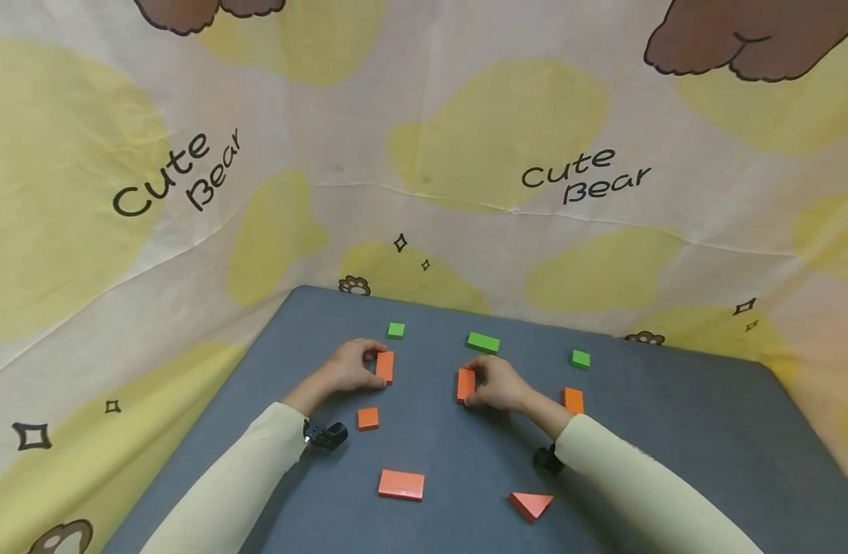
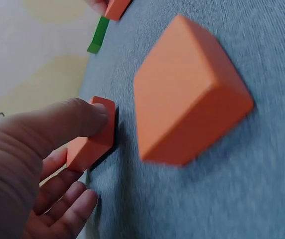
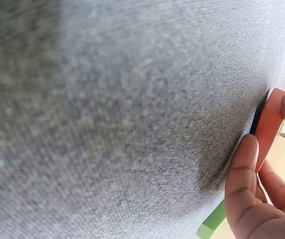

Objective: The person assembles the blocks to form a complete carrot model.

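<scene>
My left hand (image 1: 348, 367) pinches an orange rectangular block (image 1: 385, 368) at its two ends, thumb on the near end. In the left wrist view the thumb covers part of that block (image 2: 90, 147). A similar orange block (image 1: 465, 386) is pinched between the right hand's (image 1: 503, 384) thumb and fingers, seen edge-on in the right wrist view. The two blocks stand apart, roughly parallel. Dark shadow edges show beneath both; whether they touch the table I cannot tell. Nearer me than the left hand lies an orange square block (image 1: 368, 418), large in the left wrist view.
Green blocks lie along the far side: a small one (image 1: 395, 331), a longer one (image 1: 483, 342) and another small one (image 1: 580, 359). An orange block (image 1: 572, 401) sits beside the right forearm. Nearer are a pinkish rectangular block (image 1: 401, 485) and a triangular one (image 1: 531, 505). A printed curtain (image 1: 465, 254) borders the grey table (image 1: 673, 431).
</scene>
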`<state>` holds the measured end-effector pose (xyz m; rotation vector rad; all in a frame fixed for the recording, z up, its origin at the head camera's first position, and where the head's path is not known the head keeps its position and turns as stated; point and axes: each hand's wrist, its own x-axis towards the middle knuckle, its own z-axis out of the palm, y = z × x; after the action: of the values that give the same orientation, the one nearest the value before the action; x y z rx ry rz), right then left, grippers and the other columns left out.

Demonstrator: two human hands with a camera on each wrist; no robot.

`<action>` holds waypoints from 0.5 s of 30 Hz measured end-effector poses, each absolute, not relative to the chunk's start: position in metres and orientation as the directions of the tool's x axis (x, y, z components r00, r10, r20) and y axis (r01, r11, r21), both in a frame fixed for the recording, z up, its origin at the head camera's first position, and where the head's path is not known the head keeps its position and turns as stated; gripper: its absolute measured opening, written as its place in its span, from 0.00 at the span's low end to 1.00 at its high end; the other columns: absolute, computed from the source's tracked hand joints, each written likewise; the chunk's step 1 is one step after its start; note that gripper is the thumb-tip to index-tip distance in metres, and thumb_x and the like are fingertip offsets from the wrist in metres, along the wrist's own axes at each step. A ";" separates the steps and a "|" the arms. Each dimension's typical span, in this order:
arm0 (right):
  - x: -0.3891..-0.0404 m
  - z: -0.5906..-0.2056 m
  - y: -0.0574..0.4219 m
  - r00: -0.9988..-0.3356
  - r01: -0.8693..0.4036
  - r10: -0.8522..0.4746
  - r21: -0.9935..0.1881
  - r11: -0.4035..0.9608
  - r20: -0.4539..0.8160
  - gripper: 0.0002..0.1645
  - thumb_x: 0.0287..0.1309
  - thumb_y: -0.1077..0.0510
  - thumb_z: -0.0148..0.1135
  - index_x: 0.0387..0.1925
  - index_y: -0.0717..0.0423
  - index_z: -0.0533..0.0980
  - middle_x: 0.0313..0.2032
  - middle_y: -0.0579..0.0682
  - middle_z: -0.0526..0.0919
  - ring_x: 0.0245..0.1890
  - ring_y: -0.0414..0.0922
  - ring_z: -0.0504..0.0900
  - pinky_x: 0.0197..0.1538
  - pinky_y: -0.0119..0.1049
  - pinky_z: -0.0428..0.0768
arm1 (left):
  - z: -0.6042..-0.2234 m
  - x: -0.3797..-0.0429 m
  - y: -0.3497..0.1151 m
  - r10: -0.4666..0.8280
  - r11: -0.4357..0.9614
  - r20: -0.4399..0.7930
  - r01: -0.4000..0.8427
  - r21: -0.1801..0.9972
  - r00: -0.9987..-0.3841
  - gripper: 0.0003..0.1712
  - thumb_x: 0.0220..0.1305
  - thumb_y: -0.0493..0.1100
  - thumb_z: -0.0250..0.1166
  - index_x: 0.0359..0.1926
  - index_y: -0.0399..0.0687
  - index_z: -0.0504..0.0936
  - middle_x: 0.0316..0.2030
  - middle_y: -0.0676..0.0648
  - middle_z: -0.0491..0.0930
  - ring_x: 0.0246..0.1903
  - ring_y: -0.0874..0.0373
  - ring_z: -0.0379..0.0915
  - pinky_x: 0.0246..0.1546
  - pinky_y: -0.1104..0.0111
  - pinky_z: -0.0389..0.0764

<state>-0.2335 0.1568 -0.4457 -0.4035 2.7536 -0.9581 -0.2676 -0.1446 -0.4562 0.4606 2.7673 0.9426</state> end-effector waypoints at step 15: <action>-0.234 -0.450 0.159 -0.957 -0.132 -0.263 -0.629 0.766 -0.120 0.32 0.38 0.63 0.76 0.52 0.59 0.79 0.50 0.54 0.80 0.44 0.47 0.76 0.48 0.45 0.77 | -0.445 -0.268 -0.081 0.418 0.712 -0.098 0.259 0.652 -0.903 0.33 0.46 0.47 0.77 0.56 0.53 0.78 0.54 0.47 0.77 0.53 0.51 0.74 0.52 0.56 0.76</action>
<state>-0.2336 0.1592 -0.4500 -0.3121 2.7606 -0.9611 -0.2675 -0.0806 -0.4455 0.5397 2.6810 0.9677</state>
